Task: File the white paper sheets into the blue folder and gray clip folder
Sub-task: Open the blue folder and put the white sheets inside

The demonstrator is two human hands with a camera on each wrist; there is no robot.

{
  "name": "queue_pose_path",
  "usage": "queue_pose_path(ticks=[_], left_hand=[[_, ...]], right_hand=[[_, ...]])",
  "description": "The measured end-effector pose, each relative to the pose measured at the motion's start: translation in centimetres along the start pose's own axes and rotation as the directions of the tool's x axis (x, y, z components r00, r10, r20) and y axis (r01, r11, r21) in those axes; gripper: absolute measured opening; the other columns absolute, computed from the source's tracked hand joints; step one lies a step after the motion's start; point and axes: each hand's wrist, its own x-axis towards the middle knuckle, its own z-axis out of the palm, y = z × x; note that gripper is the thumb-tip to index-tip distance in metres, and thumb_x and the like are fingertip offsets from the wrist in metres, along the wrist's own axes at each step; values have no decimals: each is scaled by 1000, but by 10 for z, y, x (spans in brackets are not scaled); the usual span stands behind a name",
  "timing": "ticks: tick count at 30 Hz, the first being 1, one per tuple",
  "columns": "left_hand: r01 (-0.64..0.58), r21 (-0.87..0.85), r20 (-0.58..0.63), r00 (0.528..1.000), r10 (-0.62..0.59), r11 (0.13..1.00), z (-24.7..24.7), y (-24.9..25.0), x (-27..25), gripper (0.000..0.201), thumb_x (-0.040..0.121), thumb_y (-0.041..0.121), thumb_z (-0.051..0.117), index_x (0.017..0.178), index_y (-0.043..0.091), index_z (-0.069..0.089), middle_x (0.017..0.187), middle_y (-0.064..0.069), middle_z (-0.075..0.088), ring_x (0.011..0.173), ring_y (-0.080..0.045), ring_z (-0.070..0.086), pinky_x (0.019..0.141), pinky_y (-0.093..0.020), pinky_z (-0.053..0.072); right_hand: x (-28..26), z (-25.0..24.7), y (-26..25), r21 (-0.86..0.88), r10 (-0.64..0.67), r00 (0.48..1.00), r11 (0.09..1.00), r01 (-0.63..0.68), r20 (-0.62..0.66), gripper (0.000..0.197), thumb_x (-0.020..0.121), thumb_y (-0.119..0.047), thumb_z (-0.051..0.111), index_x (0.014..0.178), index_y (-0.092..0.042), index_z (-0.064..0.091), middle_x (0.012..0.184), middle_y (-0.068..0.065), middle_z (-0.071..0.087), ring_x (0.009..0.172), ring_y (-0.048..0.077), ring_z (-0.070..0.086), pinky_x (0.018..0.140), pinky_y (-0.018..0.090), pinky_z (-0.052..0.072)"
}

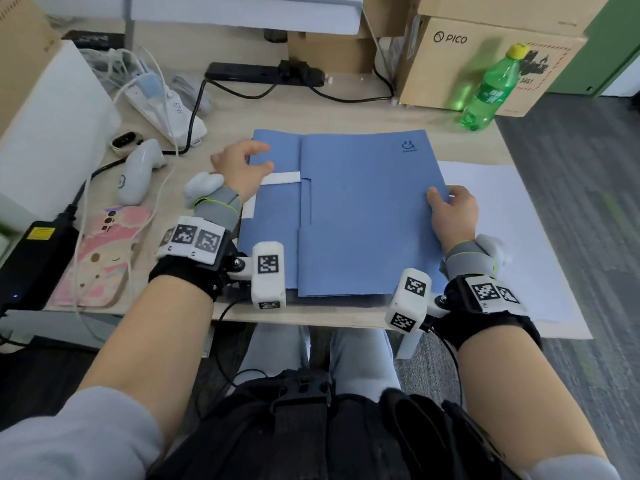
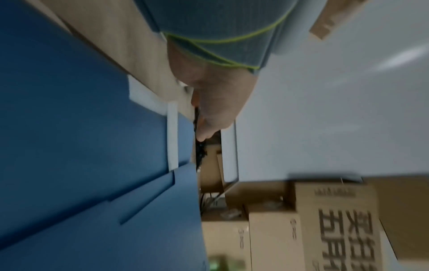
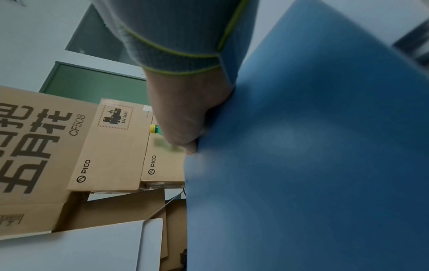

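1. Head view: one blue folder (image 1: 363, 209) lies mid-desk. The right hand (image 1: 453, 211) pinches its cover edge at 3 o'clock; the left hand (image 1: 239, 166), fingers loosely curled, rests at 9 o'clock beside one white strip (image 1: 280, 178). I judge the cover is closing.
2. Left wrist view: I cannot tell the left hand's grip.
3. Right wrist view: the right hand grips the cover. Next move: lower it flat. One white paper sheet (image 1: 502, 237) waits at 3 o'clock.

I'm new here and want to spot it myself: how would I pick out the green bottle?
Start at the wooden desk and look to its far right corner, where a cardboard box printed PICO stands. The green bottle stands upright just in front of that box. It is the only see-through green thing there, with a yellow cap.
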Motion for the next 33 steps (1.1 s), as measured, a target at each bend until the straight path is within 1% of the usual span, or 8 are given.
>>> queue_pose_path(ticks=[5, 11, 15, 18, 21, 25, 30, 33], left_hand=[[-28, 79, 292, 957, 4, 997, 35, 26, -17, 15, 84, 12, 63, 99, 10, 67, 91, -8, 65, 62, -12, 60, 66, -28, 52], [74, 175, 320, 939, -128, 982, 59, 31, -30, 25, 81, 15, 66, 105, 8, 66, 112, -9, 66, 103, -28, 64, 93, -40, 53], [83, 185, 255, 958, -129, 979, 60, 31, -38, 26, 80, 16, 67, 105, 9, 67, 113, -11, 66, 107, -31, 62, 94, -40, 52], [56, 224, 230, 967, -109, 973, 59, 33, -47, 23, 82, 17, 65, 104, 11, 68, 110, -10, 67, 106, -30, 63, 95, -34, 50], [15, 228, 213, 975, -65, 974, 59, 33, -55, 29, 84, 19, 63, 111, 10, 67, 118, -7, 66, 109, -25, 60, 86, -23, 42], [-25, 183, 220, 975, -16, 983, 55, 31, -67, 26, 85, 21, 62, 109, 10, 67, 116, -8, 67, 106, -26, 61, 90, -26, 44], [59, -68, 291, 956, -37, 996, 42, 27, -80, 29, 84, 13, 65, 113, 7, 63, 117, -13, 65, 100, -21, 60, 98, -42, 50], [96, -204, 385, 923, -10, 974, 31, 28, -89, 33, 87, 6, 62, 120, 7, 58, 125, -12, 59, 108, -19, 58, 88, -37, 56]], right_hand=[[-3, -16, 3, -78, 64, 998, 995, -64, -4, 33, 87, -16, 55, 120, -13, 58, 102, 5, 63, 85, 22, 55, 71, 26, 39], [-8, -35, -1, -146, 52, 997, 988, -42, 62, 41, 80, -20, 64, 121, -17, 62, 123, 7, 54, 117, 27, 49, 91, 36, 46], [-27, -47, -17, 24, -75, 970, 997, 72, 232, 45, 75, -11, 57, 117, -29, 63, 87, 14, 65, 79, 25, 59, 77, 38, 53], [-40, -54, -25, 260, -138, 929, 964, 47, 343, 62, 77, 0, 49, 115, -48, 54, 103, 21, 69, 78, 23, 61, 83, 48, 54], [-49, -60, -25, 553, -181, 883, 827, -103, 434, 49, 91, -1, 45, 133, -27, 50, 113, 3, 68, 91, 21, 68, 81, 34, 58], [-69, -49, -28, 793, -128, 877, 501, -346, 464, 40, 94, -41, 45, 122, -18, 60, 106, 7, 60, 88, 26, 57, 72, 31, 49], [-91, -20, -47, 694, -249, 825, 686, -219, 507, 17, 81, -25, 52, 94, -19, 60, 83, 1, 63, 79, 20, 59, 73, 32, 49], [-100, -7, -61, 591, -324, 788, 804, -62, 524, 13, 83, -22, 49, 90, -25, 59, 76, -16, 67, 70, 2, 63, 70, 27, 51]])
